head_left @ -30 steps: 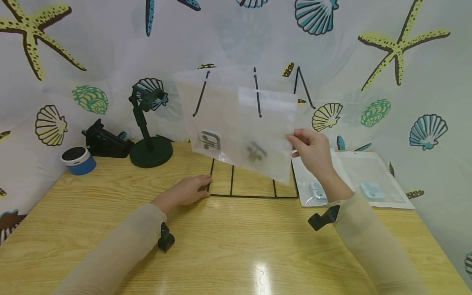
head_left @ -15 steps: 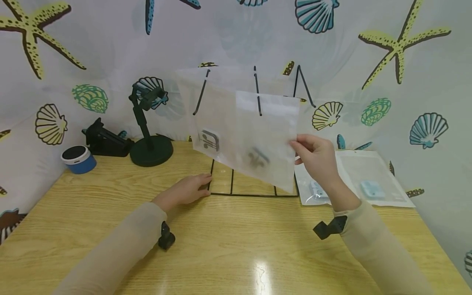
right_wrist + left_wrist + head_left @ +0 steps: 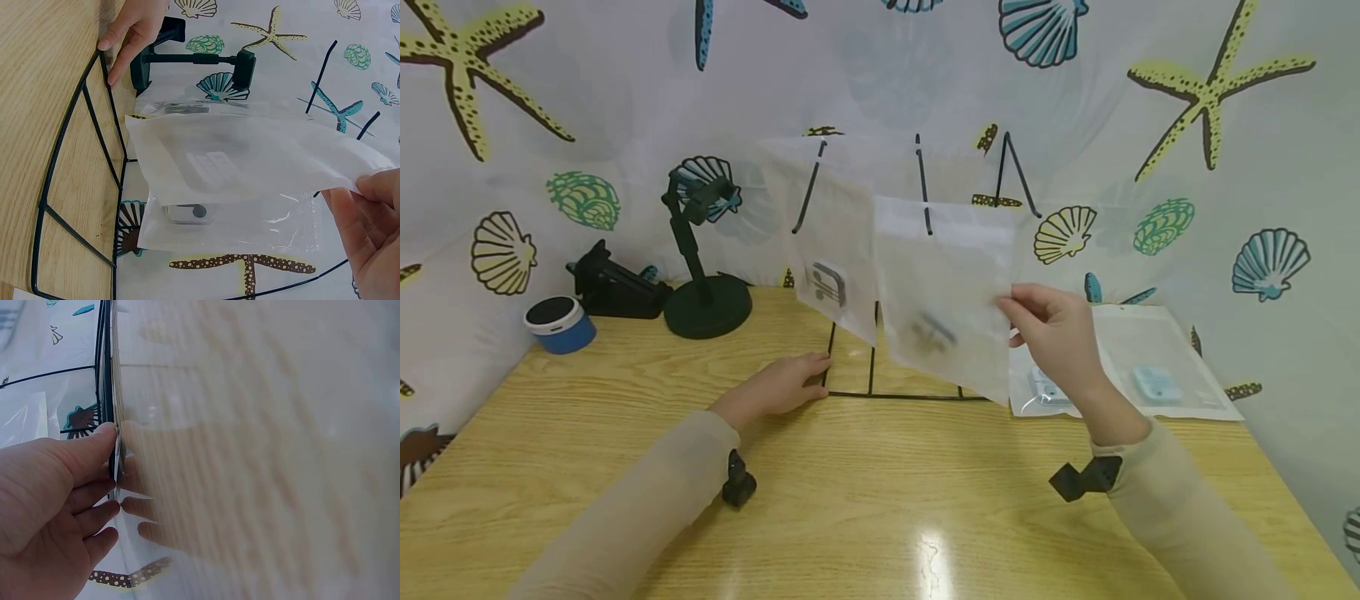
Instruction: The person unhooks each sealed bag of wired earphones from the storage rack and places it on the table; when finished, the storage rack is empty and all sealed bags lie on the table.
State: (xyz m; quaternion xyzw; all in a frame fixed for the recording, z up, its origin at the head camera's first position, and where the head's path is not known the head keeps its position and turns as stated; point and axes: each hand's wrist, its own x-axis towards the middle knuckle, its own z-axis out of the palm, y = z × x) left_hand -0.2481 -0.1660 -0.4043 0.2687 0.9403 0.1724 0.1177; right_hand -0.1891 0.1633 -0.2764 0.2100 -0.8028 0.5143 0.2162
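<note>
My right hand [image 3: 1056, 333] pinches the right edge of a frosted translucent packet [image 3: 951, 275], with a blurred dark-edged item inside. That packet hangs on the middle prong of a black wire rack [image 3: 917, 397]. In the right wrist view, thumb and fingers hold the corner of the white packet [image 3: 244, 156]. On the left prong hangs another packet [image 3: 820, 225], holding a small dark-outlined item. My left hand [image 3: 782, 383] grips the left side of the rack's base; in the left wrist view its thumb and fingers [image 3: 94, 544] meet at the black wire.
Two clear packets with pale blue items [image 3: 1157, 386] lie overlapping on the wooden table [image 3: 850, 500], right of the rack. At the back left stand a dark green stand [image 3: 707, 308], a black holder [image 3: 617, 287] and a blue-and-white round container [image 3: 560, 327]. A shell-patterned cloth hangs behind.
My right hand has moved right and down toward me, drawing the packet forward along the middle prong. A gap now shows between it and the left packet. My left hand stays put.
</note>
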